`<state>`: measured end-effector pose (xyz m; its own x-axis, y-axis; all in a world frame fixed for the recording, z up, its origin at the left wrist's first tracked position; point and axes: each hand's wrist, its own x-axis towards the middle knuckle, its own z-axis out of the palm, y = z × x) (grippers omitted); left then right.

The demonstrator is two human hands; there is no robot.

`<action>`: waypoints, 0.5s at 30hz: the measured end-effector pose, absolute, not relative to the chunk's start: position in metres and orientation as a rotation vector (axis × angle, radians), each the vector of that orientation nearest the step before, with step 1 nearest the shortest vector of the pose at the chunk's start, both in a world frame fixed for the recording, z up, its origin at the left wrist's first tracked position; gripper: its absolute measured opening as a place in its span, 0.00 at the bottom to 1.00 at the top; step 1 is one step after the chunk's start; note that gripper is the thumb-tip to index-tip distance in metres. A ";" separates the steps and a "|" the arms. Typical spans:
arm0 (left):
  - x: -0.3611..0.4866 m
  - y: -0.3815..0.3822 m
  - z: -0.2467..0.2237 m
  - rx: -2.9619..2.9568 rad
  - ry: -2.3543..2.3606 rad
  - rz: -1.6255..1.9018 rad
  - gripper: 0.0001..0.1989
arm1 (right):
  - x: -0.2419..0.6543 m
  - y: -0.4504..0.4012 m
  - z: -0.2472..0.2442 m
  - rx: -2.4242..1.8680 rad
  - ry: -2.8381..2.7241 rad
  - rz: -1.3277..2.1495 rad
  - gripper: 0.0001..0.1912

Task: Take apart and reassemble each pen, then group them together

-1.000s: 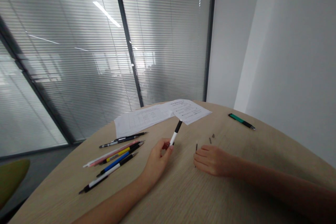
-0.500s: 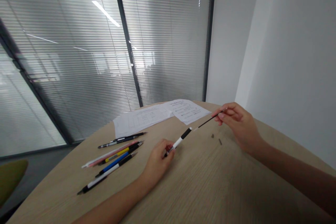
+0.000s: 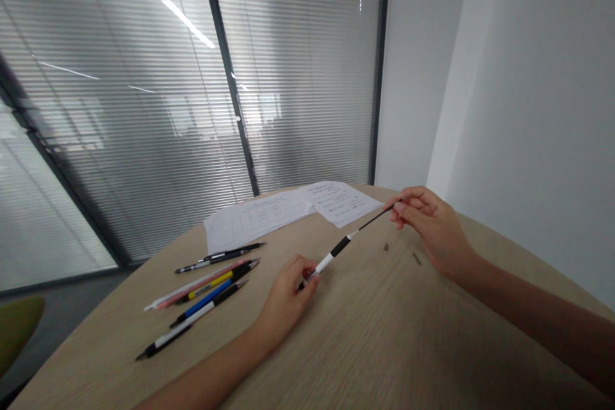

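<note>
Low over the table, my left hand (image 3: pixel 289 291) is closed around the lower part of a white pen barrel (image 3: pixel 325 262) with a black grip, its open end tilted up to the right. My right hand (image 3: pixel 425 224) pinches the far end of a thin dark refill (image 3: pixel 375 220). The refill's lower tip meets the barrel's end; whether it is inside is too small to tell. Two small dark pieces lie on the table below the refill, one (image 3: pixel 385 247) nearer the barrel and one (image 3: pixel 416 259) under my right hand.
Several pens lie to the left, among them a blue pen (image 3: pixel 206 302), a yellow pen (image 3: pixel 211 287) and a black-and-white pen (image 3: pixel 192 319). Printed papers (image 3: pixel 259 214) lie at the back of the round wooden table (image 3: pixel 355 346). A green chair (image 3: pixel 19 330) stands at the left.
My right hand has moved left and slightly up, bringing the refill's tip to the barrel's end, where a gap was before. The small dark piece near my right hand has shifted right.
</note>
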<state>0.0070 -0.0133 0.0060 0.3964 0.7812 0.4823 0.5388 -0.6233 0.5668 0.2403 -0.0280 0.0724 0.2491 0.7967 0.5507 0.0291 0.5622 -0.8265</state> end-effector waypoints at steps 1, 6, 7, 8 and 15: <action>0.007 -0.014 0.006 2.339 1.146 1.064 0.05 | 0.240 -0.028 0.073 -0.844 -1.214 0.627 0.07; 0.007 -0.014 0.007 2.338 1.140 1.051 0.05 | 0.240 -0.025 0.072 -0.850 -1.176 0.691 0.08; 0.007 -0.014 0.007 2.336 1.142 1.049 0.05 | 0.240 -0.025 0.073 -0.851 -1.168 0.705 0.09; 0.007 -0.014 0.006 2.334 1.143 1.048 0.05 | 0.240 -0.024 0.073 -0.854 -1.161 0.716 0.09; 0.007 -0.012 0.003 2.365 1.089 1.049 0.05 | 0.243 -0.022 0.072 -0.967 -1.115 0.831 0.11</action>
<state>0.0067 -0.0115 0.0028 0.4358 0.7583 0.4848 0.5130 -0.6519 0.5584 0.2434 -0.0216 0.0721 0.2428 0.9090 0.3387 -0.0647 0.3635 -0.9293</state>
